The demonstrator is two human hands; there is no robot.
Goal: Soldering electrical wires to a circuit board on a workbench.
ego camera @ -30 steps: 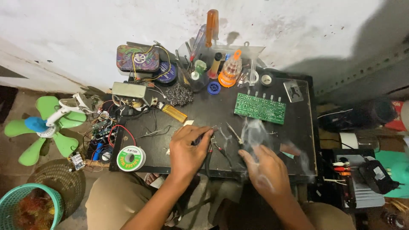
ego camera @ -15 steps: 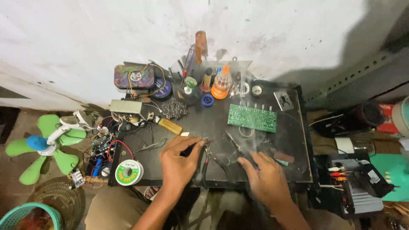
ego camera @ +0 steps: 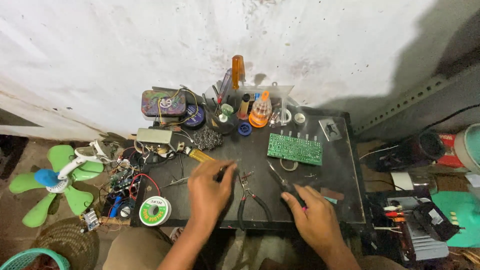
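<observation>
Your table (ego camera: 345, 200) top is matt black, scuffed. Pliers (ego camera: 248, 197) near its front edge: bare metal jaws, dark rubbery grips. Circuit board (ego camera: 294, 148) toward the back is glossy green. Screwdriver (ego camera: 238, 70) at the back edge has a clear amber plastic handle. Wall (ego camera: 125, 45) behind the table is rough, stained white plaster.

the green circuit board (ego camera: 294, 149) lies on the black table (ego camera: 345, 200). below it, the right hand (ego camera: 314, 220) grips a dark tool (ego camera: 282, 182). the left hand (ego camera: 210, 192) rests left of the board, beside black pliers (ego camera: 250, 200). a solder spool (ego camera: 154, 210) sits far left of it.
</observation>
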